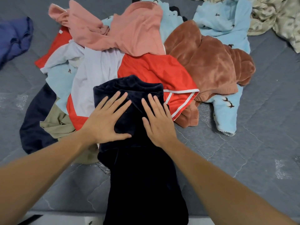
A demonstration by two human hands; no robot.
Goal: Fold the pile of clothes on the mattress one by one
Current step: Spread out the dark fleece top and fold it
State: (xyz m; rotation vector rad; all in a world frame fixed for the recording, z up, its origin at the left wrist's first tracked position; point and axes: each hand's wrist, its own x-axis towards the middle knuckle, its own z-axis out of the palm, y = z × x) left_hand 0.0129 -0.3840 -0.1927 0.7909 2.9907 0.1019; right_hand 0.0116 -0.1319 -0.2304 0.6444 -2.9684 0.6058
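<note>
Head view: both hands flat on a dark navy plush garment (139, 159) that runs from the near edge of the grey mattress (243, 151) up onto the front of the clothes pile. Left hand (107, 120) lies with fingers straight and spread, palm down on the garment's upper left part; right hand (158, 120) likewise, fingers straight, pressing the upper right part. Neither grips anything, looks like smoothing. Behind the hands the pile is unsorted: red garment with white trim (159, 75), lavender-white garment (95, 75), pink top (129, 30), rust fleece (209, 62), light blue printed fleece (227, 21), khaki piece (56, 122) at left touching the navy one. Blue garment (14, 36) lies well apart at far left, patterned beige fabric (279, 17) at far right. No finished folded stack visible. Judgement: early stage, navy garment being flattened for folding, most of pile left.
</note>
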